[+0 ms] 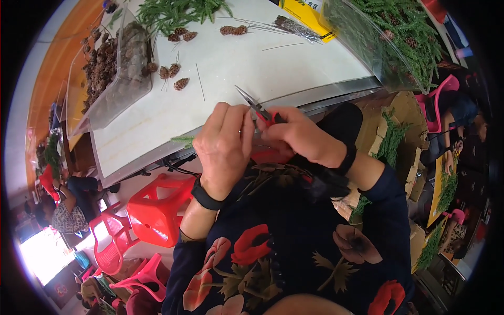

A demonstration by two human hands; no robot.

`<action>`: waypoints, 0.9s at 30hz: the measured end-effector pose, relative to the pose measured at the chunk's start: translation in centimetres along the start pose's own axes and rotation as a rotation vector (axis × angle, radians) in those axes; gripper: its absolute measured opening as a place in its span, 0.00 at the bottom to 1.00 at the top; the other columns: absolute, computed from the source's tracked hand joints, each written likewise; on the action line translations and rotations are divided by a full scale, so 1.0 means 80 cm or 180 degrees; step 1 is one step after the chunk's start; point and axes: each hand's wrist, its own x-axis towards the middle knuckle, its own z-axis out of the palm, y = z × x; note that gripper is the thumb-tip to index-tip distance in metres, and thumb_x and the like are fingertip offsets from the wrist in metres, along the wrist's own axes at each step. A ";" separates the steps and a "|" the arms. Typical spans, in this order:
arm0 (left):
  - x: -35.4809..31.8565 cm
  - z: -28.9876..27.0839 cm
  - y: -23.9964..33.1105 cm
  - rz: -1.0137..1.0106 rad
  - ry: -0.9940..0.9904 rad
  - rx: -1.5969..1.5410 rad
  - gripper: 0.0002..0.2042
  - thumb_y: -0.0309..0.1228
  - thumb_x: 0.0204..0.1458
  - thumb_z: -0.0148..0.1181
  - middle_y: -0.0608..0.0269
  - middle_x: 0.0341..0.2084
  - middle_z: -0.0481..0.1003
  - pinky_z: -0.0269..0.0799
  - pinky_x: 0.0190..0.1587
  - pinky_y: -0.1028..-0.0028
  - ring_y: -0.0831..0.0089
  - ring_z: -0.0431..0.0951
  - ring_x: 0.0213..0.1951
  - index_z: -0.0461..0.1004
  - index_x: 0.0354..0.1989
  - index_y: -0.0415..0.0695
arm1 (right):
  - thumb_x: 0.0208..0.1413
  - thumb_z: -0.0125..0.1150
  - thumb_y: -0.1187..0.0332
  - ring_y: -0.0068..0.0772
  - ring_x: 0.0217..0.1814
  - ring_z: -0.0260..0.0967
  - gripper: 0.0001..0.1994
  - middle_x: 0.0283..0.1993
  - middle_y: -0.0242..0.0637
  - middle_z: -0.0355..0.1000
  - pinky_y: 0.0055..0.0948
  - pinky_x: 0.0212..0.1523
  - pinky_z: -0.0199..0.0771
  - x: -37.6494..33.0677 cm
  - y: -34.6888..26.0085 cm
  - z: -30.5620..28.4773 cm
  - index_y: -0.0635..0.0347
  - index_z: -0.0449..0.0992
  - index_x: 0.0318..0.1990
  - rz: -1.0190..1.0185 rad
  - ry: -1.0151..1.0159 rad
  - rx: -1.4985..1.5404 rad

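Centre frame | our right hand (299,137) clamps red-handled pliers (258,108) | our left hand (224,147) curled closed, contents hidden | pine cones (173,71) upper left

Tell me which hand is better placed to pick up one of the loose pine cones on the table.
Left, probably. The left hand lies nearer the pine cones and carries no tool, while the right hand grips the red-handled pliers.

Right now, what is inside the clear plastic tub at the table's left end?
The clear plastic tub on the white table holds a heap of brown pine cones. Its cloudy wall blurs the near side, and whatever lies beneath the heap is covered.
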 end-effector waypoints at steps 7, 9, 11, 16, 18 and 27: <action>0.000 -0.002 -0.008 -0.0435 0.0033 -0.0331 0.03 0.24 0.50 0.61 0.59 0.24 0.70 0.67 0.24 0.65 0.56 0.73 0.23 0.73 0.28 0.43 | 0.53 0.57 0.74 0.15 0.23 0.58 0.05 0.24 0.23 0.62 0.17 0.24 0.58 0.019 0.007 0.008 0.57 0.70 0.36 -0.0527 0.0286 -0.0218; 0.003 -0.002 -0.011 -0.0449 0.0033 -0.0407 0.02 0.24 0.50 0.61 0.59 0.24 0.71 0.68 0.26 0.68 0.61 0.74 0.23 0.74 0.30 0.41 | 0.53 0.56 0.74 0.15 0.24 0.59 0.05 0.25 0.24 0.63 0.17 0.25 0.59 0.018 0.003 0.010 0.57 0.70 0.37 -0.0510 0.0313 -0.0357; 0.002 -0.004 -0.019 -0.0461 0.0040 -0.0451 0.02 0.24 0.50 0.61 0.59 0.24 0.72 0.69 0.27 0.70 0.64 0.75 0.23 0.74 0.30 0.40 | 0.54 0.56 0.74 0.16 0.27 0.60 0.05 0.28 0.24 0.65 0.17 0.28 0.61 0.016 0.000 0.008 0.57 0.71 0.38 -0.0491 0.0375 -0.0615; -0.012 -0.019 -0.050 -0.1715 -0.0186 -0.2100 0.03 0.23 0.55 0.59 0.67 0.28 0.76 0.67 0.36 0.81 0.81 0.73 0.31 0.75 0.32 0.35 | 0.54 0.55 0.75 0.18 0.32 0.63 0.07 0.33 0.27 0.67 0.20 0.33 0.64 0.000 -0.017 -0.037 0.58 0.72 0.40 -0.0883 0.0621 -0.0883; -0.007 -0.021 -0.049 -0.2147 -0.0306 -0.2955 0.03 0.22 0.55 0.59 0.69 0.30 0.76 0.67 0.38 0.83 0.85 0.72 0.33 0.75 0.33 0.35 | 0.54 0.54 0.75 0.19 0.36 0.65 0.07 0.35 0.28 0.69 0.22 0.35 0.65 -0.006 -0.016 -0.037 0.59 0.72 0.41 -0.1217 0.0680 -0.1883; -0.010 -0.012 -0.038 -0.2419 -0.0084 -0.3207 0.03 0.22 0.54 0.60 0.70 0.26 0.75 0.65 0.35 0.84 0.85 0.71 0.30 0.76 0.33 0.35 | 0.54 0.56 0.72 0.32 0.33 0.70 0.08 0.31 0.41 0.72 0.28 0.37 0.68 -0.012 -0.007 0.002 0.65 0.72 0.40 -0.1436 0.0703 -0.3370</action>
